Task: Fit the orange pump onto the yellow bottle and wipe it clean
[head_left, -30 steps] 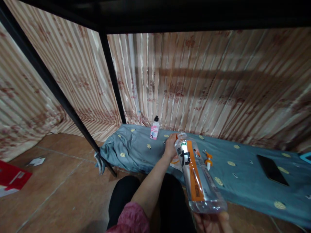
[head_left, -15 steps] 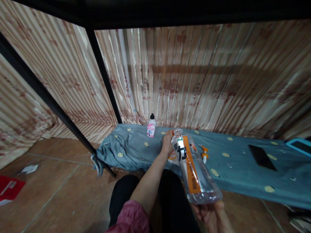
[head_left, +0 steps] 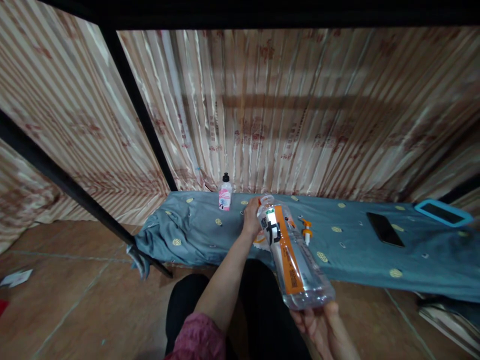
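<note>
Left hand (head_left: 252, 218) forward, right hand (head_left: 317, 324) lower, tilted bottle (head_left: 294, 255) held between.

Tabletop (head_left: 360, 262): from left of centre to the frame's right edge, before the curtain (head_left: 258, 115). On it, left to right: standing bottle (head_left: 225, 198), pump head (head_left: 307, 232), phone (head_left: 385, 230), tablet-like device (head_left: 444, 213). Lower centre: held bottle (head_left: 289, 262) between 2 hands, left hand (head_left: 252, 218) at neck, right hand (head_left: 318, 325) at base. Lower left: paper (head_left: 17, 278) on floor (head_left: 93, 312).
</note>
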Demonstrator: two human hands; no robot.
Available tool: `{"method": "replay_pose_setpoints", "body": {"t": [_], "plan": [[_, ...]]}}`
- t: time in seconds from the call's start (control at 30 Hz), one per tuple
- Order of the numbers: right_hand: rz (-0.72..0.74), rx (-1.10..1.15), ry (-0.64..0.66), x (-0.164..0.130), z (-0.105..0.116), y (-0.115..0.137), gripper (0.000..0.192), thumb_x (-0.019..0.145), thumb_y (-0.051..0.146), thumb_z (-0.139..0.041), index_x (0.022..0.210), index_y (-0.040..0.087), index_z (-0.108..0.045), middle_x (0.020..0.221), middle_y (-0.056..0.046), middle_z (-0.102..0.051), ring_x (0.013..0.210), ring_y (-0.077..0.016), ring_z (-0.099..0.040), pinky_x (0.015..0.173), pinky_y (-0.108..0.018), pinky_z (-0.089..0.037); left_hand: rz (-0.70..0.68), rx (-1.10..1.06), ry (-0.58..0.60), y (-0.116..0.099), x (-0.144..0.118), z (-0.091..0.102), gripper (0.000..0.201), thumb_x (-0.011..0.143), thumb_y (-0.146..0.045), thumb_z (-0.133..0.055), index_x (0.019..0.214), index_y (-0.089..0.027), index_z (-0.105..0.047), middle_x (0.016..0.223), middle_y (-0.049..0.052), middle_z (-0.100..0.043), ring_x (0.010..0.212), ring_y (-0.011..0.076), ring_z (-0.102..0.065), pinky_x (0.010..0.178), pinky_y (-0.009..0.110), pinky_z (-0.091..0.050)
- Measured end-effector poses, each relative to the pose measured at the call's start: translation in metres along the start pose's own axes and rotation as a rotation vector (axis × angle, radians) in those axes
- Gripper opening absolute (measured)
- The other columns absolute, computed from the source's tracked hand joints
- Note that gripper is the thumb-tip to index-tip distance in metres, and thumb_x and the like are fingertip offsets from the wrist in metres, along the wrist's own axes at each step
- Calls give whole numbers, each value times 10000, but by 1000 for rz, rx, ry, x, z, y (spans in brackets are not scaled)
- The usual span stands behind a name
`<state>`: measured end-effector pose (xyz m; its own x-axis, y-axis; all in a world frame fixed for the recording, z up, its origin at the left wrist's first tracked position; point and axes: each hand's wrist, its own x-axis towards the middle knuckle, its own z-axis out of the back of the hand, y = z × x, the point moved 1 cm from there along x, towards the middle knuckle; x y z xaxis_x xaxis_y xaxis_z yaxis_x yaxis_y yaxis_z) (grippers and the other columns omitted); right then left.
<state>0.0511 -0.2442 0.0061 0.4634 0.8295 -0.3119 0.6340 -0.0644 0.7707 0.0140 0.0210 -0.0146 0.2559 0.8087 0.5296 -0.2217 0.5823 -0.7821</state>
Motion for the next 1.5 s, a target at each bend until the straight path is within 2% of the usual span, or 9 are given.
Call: {"method": "replay_pose_setpoints", "body": {"t": [0.17, 0.4, 0.6, 0.8, 0.97, 1.13, 1.33, 1.5], "plan": [[-3, 20, 21, 1, 6, -3, 550, 622, 654, -818, 1025, 289, -736, 888, -80, -792, 560, -166, -624, 469, -270, -437, 14, -12, 1, -1, 1, 0, 200, 859, -215, -580, 1042, -212, -662, 1043, 77, -691, 997, 229, -642, 919, 377, -525], [-3, 47, 32, 2, 7, -5, 557, 621, 647, -819, 1062, 319, -729, 932, -69, -792, 541, -158, -617, 463, -275, -439, -3, -21, 3, -2, 2, 0, 195, 867, -220, -558, 1019, -228, -680, 1026, 77, -695, 981, 236, -643, 906, 378, -532], [11, -3, 26, -1, 0, -3, 597, 603, 687, -803, 1026, 272, -733, 785, -70, -755, 538, -155, -595, 463, -253, -425, -12, -41, -4, -3, 1, 0, 206, 869, -210, -558, 1037, -223, -677, 1060, 79, -690, 1013, 235, -638, 912, 375, -531], [15, 26, 31, -1, -5, -1, 522, 592, 679, -817, 927, 283, -758, 691, -36, -738, 514, -137, -583, 459, -234, -411, 12, -12, -17, 0, 4, -3, 211, 850, -205, -586, 1040, -224, -678, 1069, 87, -693, 1043, 264, -627, 964, 419, -500], [8, 36, 20, 0, -1, -3, 584, 586, 667, -828, 1027, 295, -735, 866, -70, -786, 531, -143, -592, 461, -252, -418, 21, -30, -15, 2, 4, -4, 325, 846, -201, -591, 1168, -230, -626, 1181, 101, -667, 1139, 274, -598, 1027, 443, -473], [4, 36, 40, 0, -1, -3, 585, 583, 681, -822, 998, 276, -745, 735, -46, -750, 517, -141, -584, 454, -240, -413, 58, -60, -22, 0, 5, -3, 428, 850, -188, -583, 1275, -227, -559, 1319, 124, -596, 1269, 272, -535, 1111, 439, -428], [37, 43, 27, 1, 0, -5, 521, 607, 658, -825, 943, 266, -752, 803, -39, -777, 517, -125, -600, 452, -226, -424, 103, -60, -68, -6, 5, -2, 476, 840, -221, -610, 1307, -212, -516, 1412, 141, -511, 1407, 287, -404, 1197, 470, -324], [51, 51, 34, 1, 2, -6, 453, 642, 652, -809, 847, 253, -744, 848, -48, -791, 566, -134, -635, 459, -220, -432, 101, -15, -92, -12, 3, 0, 416, 865, -278, -611, 1269, -212, -538, 1386, 143, -532, 1476, 293, -290, 1226, 504, -243]]}}
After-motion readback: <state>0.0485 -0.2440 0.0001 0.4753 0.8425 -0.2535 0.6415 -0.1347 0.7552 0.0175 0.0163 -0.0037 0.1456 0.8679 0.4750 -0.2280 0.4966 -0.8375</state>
